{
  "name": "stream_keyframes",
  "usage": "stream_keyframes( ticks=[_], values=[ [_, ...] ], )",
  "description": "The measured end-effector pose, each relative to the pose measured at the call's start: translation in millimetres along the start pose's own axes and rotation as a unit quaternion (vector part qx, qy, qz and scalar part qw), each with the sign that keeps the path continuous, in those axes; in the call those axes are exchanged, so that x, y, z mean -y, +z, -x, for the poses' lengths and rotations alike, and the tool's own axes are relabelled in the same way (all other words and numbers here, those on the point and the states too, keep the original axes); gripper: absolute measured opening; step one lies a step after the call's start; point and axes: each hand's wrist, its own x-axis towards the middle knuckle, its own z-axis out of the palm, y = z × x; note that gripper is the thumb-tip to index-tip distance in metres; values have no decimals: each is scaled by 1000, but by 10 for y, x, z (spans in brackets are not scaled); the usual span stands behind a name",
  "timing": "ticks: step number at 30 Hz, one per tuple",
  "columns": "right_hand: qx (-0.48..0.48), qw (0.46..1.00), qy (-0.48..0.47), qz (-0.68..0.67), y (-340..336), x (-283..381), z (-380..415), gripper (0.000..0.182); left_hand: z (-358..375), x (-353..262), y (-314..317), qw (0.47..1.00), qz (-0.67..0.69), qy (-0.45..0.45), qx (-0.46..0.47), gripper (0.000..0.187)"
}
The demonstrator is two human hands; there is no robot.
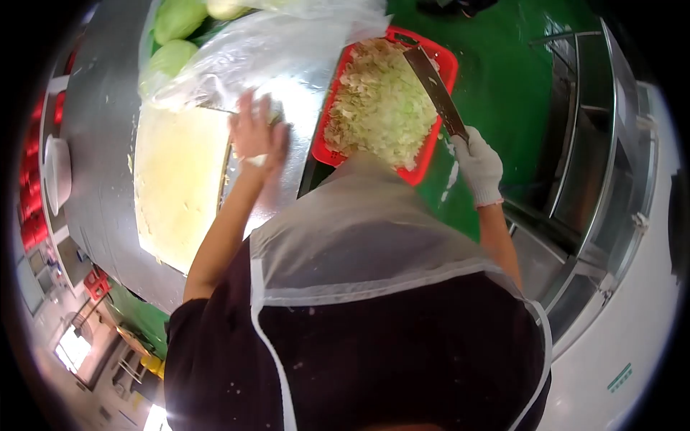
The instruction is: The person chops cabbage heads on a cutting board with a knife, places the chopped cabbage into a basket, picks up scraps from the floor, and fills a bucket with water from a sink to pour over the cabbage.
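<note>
My right hand [477, 169], in a white knit glove, grips the handle of a broad-bladed kitchen knife [433, 87]. The blade points up and away, overlapping the right side of a red plastic basket [449, 65] heaped with chopped cabbage [384, 100]. My left hand [257, 136] is bare and smeared by motion, its fingers apart and nothing seen in them. A white band circles its wrist. It is over the right edge of a pale yellow cutting board [183, 172], on a metal table [100, 144].
Beyond the board, whole cabbages [178, 20] lie beside a clear plastic bag [251, 50]. A white basin [57, 174] stands past the table's far left edge. Metal shelving [586, 158] lines the right side of the green floor [503, 79].
</note>
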Motion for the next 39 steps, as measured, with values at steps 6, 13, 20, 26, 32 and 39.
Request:
stream_keyframes(
  ticks=[6,13,20,26,32,39],
  values=[
    [50,977,132,-160,168,-89,169,32,210,53,201,994,-28,-9,108,75],
    [25,955,150,-256,187,-60,175,27,-259,-865,329,942,242,120,198,72],
    [-1,926,117,-360,119,89,182,21,-853,-403,-212,947,228,203,-99,48],
    [48,919,129,-369,46,350,176,18,-1702,1134,-617,983,56,-122,-126,30],
    [83,908,124,-391,97,456,189,17,-1820,1449,-879,865,-111,-446,203,123],
    [108,948,123,-272,229,328,270,32,-1731,1519,-826,885,-87,-415,192,131]
  ],
)
